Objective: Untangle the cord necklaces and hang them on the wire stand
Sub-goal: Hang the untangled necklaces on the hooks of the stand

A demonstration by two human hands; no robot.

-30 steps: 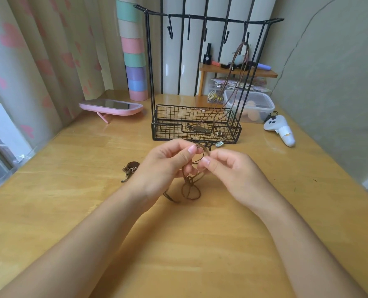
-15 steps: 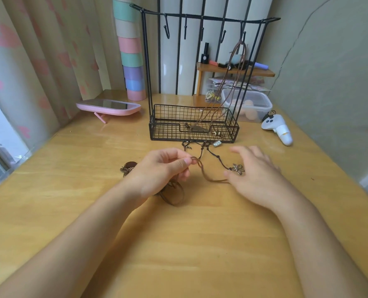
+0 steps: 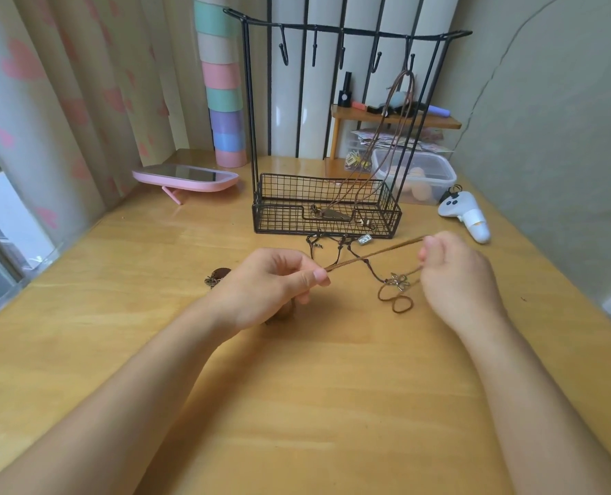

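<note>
Brown cord [image 3: 375,252] stretches taut between left hand [image 3: 272,284] and right hand [image 3: 454,276] grips.

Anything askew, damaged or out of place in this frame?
On the wire stand, the necklace hung from the right hook slants down, its pendant lying in the basket instead of dangling. A long crack runs up the right wall.

A brown cord [image 3: 375,253] stretches taut before the black wire stand [image 3: 350,30], slack looped beside a flower pendant [image 3: 399,281]. Another necklace [image 3: 403,73] hangs from the stand's rightmost hook, pendant in the basket.
</note>
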